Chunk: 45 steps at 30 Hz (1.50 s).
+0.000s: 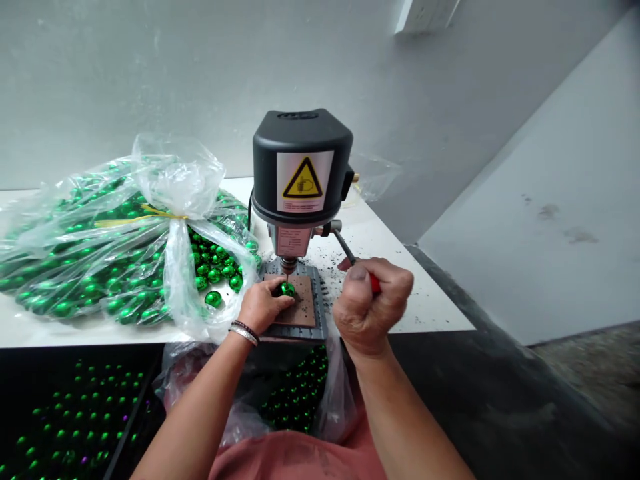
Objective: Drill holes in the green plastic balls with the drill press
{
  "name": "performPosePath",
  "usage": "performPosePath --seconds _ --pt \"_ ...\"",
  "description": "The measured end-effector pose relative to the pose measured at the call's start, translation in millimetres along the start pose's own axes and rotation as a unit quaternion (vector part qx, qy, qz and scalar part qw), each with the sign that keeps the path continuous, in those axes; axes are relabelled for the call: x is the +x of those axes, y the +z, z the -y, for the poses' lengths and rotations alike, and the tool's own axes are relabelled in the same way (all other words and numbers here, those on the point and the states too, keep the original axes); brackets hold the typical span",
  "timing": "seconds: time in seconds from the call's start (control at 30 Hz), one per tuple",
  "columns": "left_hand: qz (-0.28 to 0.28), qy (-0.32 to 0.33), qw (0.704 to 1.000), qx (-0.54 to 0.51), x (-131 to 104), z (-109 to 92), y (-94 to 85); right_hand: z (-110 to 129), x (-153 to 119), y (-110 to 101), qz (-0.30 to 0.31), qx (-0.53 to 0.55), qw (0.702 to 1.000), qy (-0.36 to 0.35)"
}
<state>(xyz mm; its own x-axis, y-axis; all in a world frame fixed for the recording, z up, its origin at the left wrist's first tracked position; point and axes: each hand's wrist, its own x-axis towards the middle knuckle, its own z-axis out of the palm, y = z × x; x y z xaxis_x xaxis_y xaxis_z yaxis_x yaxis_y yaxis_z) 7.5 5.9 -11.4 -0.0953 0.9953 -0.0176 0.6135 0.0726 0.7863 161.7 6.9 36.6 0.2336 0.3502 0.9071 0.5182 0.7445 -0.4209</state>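
A black bench drill press (303, 167) with a yellow warning sign stands on the white table. My left hand (263, 305) pinches a shiny green ball (287, 289) between thumb and fingers, on a brown board (303, 307) over the drill's base. The drill chuck (288, 264) sits right above the ball, with its bit reaching down to it; whether it has entered the ball I cannot tell. My right hand (373, 303) is closed around the red grip of the feed lever (345, 247), at the right of the drill.
A large clear plastic bag (177, 173) of green balls lies on the table (425, 310) at left, its side open with loose balls showing. Dark shavings are scattered around the drill base. Below the table edge are more green balls (295, 393) in plastic and others at lower left.
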Motion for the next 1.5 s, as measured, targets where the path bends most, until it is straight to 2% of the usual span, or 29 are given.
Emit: performPosePath --seconds 0.13,0.23,0.33,0.37,0.47,0.57,0.67,0.73,0.77,0.87,0.93,1.07,1.27,1.4,1.5 --pt "-0.003 0.005 1.000 0.006 -0.1 0.6 -0.1 -4.3 -13.7 0.1 0.024 0.015 1.000 0.006" --pt "0.008 0.004 1.000 0.011 0.5 1.0 0.1 -2.5 -10.2 0.0 0.013 0.015 1.000 0.008" --pt "0.008 0.020 1.000 0.003 1.7 0.1 1.2 5.5 20.1 1.8 -0.014 -0.022 1.000 0.003" --pt "0.007 0.027 1.000 -0.003 1.5 -0.7 1.5 8.6 34.6 3.3 -0.031 -0.066 0.997 0.000" --pt "-0.003 0.025 1.000 -0.007 -5.5 -3.5 -0.8 15.1 77.1 10.7 -0.005 -0.102 0.995 0.007" --pt "0.008 0.026 0.999 0.021 -25.8 -6.0 -11.2 16.0 100.4 18.5 0.023 -0.108 0.992 0.062" --pt "0.091 0.050 0.994 0.017 -50.4 -5.6 -28.4 15.1 103.4 22.4 0.029 -0.107 0.990 0.086" --pt "0.075 0.041 0.996 0.019 -58.8 -1.0 -40.9 15.4 101.2 23.1 0.024 -0.105 0.990 0.090" --pt "0.035 0.030 0.998 0.029 -58.8 3.2 -46.7 15.8 100.2 23.1 0.020 -0.105 0.990 0.091" --pt "-0.120 -0.005 0.987 0.110 -43.5 23.7 -60.2 17.3 99.1 22.8 0.017 -0.096 0.991 0.094" --pt "-0.173 -0.039 0.963 0.201 -26.8 40.0 -64.1 17.4 99.1 22.4 0.018 -0.085 0.992 0.095" --pt "-0.117 -0.098 0.947 0.283 -1.3 58.8 -58.2 15.6 98.1 21.3 0.035 -0.069 0.992 0.099" --pt "-0.071 -0.109 0.938 0.322 14.6 49.7 -41.2 14.6 93.5 19.5 0.028 -0.048 0.994 0.089" --pt "-0.065 -0.142 0.953 0.261 19.4 49.2 -44.9 14.1 91.7 19.3 0.022 -0.040 0.996 0.078" --pt "-0.107 -0.180 0.971 0.115 12.7 46.8 -55.2 13.7 91.0 19.8 0.016 -0.034 0.997 0.071"
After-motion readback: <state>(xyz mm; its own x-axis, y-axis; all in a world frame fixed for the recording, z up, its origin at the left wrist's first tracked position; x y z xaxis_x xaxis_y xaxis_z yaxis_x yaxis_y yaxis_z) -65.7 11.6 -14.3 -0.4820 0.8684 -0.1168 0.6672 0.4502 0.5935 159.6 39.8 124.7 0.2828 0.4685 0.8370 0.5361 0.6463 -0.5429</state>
